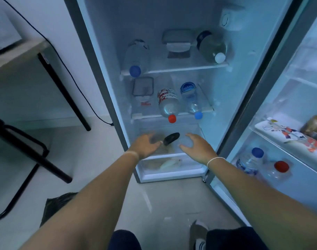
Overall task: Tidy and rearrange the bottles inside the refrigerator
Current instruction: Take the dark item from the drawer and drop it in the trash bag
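Upper shelf point(181, 68) with two lying bottles, middle shelf point(138, 115) with two more

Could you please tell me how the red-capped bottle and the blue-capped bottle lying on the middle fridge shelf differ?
The red-capped bottle carries a red and white label; the blue-capped bottle carries a blue one. The red-capped bottle lies left, nearer the square container; the blue-capped bottle lies right, near the fridge wall. The red-capped bottle looks wider. Both are clear, lie on their sides and point their caps outward.

**1 head camera, looking down into the fridge**

You have only 1 view, worn on your head. It looks forward and steeply down into the open refrigerator point(172, 73) at arm's reach, wide-angle, with your forearms entering from the bottom edge.
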{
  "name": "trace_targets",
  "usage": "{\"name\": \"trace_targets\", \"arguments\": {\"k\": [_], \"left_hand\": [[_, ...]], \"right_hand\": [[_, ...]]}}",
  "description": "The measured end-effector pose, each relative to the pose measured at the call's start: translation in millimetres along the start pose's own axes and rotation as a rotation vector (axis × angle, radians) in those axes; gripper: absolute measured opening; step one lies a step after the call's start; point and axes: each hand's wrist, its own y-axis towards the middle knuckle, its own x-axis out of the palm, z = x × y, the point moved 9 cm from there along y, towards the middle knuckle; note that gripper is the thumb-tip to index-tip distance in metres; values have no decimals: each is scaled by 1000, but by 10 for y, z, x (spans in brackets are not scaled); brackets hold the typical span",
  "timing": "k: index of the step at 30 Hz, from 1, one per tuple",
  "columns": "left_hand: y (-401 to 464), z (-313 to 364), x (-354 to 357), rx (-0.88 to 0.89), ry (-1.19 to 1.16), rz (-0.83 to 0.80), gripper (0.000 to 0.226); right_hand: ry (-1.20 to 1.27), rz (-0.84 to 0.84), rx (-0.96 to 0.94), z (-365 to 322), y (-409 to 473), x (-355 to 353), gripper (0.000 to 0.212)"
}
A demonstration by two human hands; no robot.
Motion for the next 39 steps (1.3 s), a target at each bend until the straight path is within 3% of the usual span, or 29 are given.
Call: {"name": "trace_targets", "arguments": {"k": [6, 19, 33, 39], "left_hand": [[679, -300, 411, -81, -46, -36, 58], [1792, -713, 1189, -147, -125, -25, 39], [2395, -1150, 1539, -326, -488, 62, 55], [2549, -1170, 1641, -320, -547, 57, 60]], "right_hand": [[66, -55, 46, 322, 660, 430, 63], [147, -57, 105, 1016, 1718, 1141, 64], [280, -9, 142, 1301, 2462, 1340, 61], [320, -11, 171, 1353, 2569, 1419, 56]]}}
